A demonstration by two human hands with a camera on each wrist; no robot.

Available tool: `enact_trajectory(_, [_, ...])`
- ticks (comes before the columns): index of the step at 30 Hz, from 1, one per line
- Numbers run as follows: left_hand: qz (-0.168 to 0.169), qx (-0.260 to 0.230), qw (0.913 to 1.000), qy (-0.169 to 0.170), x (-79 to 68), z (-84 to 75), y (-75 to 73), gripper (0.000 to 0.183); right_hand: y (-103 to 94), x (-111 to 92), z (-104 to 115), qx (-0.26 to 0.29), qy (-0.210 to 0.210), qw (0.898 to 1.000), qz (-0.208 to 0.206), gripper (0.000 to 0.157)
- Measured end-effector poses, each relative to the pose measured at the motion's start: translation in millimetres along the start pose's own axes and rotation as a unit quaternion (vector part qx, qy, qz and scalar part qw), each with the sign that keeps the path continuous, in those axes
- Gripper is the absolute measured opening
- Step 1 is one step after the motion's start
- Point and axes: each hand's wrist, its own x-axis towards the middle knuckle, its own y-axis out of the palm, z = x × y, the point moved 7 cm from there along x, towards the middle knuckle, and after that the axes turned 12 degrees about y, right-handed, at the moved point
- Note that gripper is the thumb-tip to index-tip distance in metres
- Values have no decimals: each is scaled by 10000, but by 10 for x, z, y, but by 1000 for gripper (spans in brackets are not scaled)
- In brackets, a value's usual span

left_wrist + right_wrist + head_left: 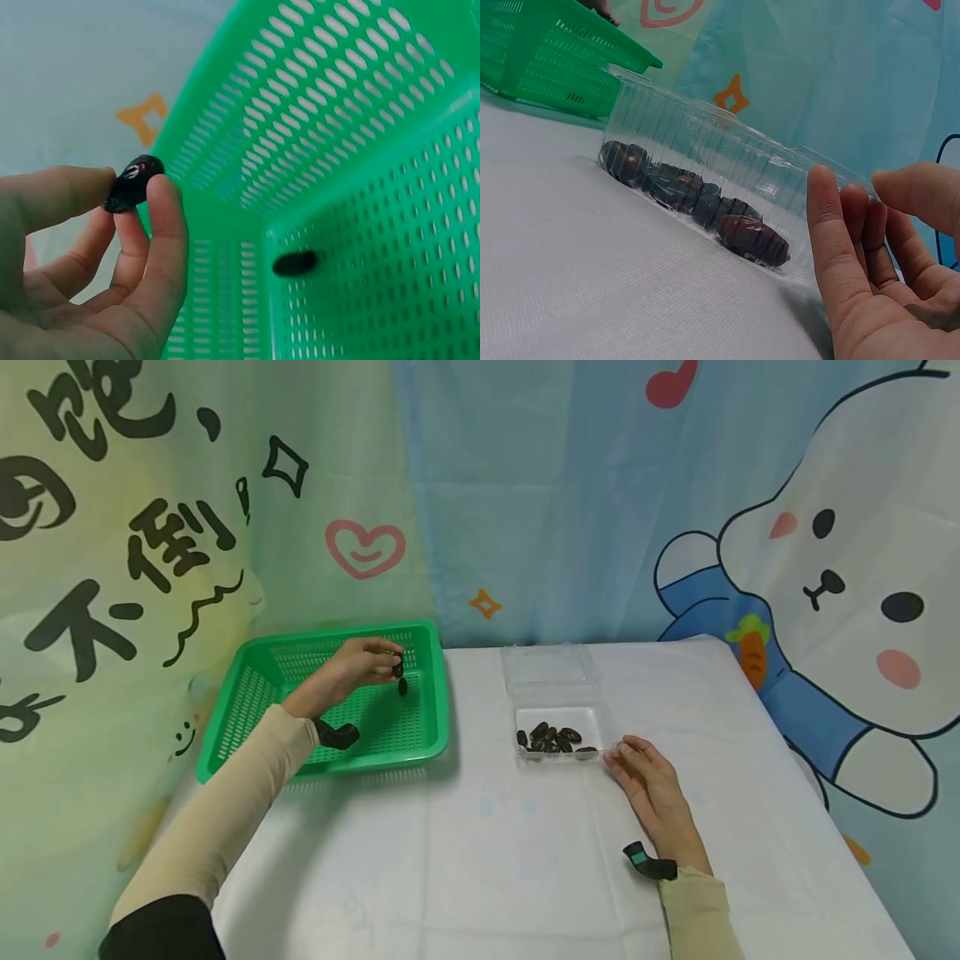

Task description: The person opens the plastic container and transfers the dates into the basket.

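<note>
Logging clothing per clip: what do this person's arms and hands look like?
Left hand and right hand are ungloved. The left sleeve is beige with black cloth farther up; the right sleeve yellowish beige. Each wrist bears a curved black piece, the right one marked green.

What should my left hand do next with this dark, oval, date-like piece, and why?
Probably carry the dark piece to the open, clear plastic box: your left hand pinches it, similar pieces lie there, and your right hand holds the corner.

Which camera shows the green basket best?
Head view: the basket fits in whole, though the left arm covers some. Left wrist shows part of its inside close up; right wrist, part of its outside.
</note>
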Motion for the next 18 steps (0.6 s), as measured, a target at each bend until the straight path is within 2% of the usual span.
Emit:
enact_trajectory(11, [13,781,9952,-594,147,254,-126,43,15,-1,13,18,-22,10000,41,16])
enact_trajectory(18, [143,1384,9888,-533,167,385,-190,40,3,-3,3,-48,-32,10000,-15,15])
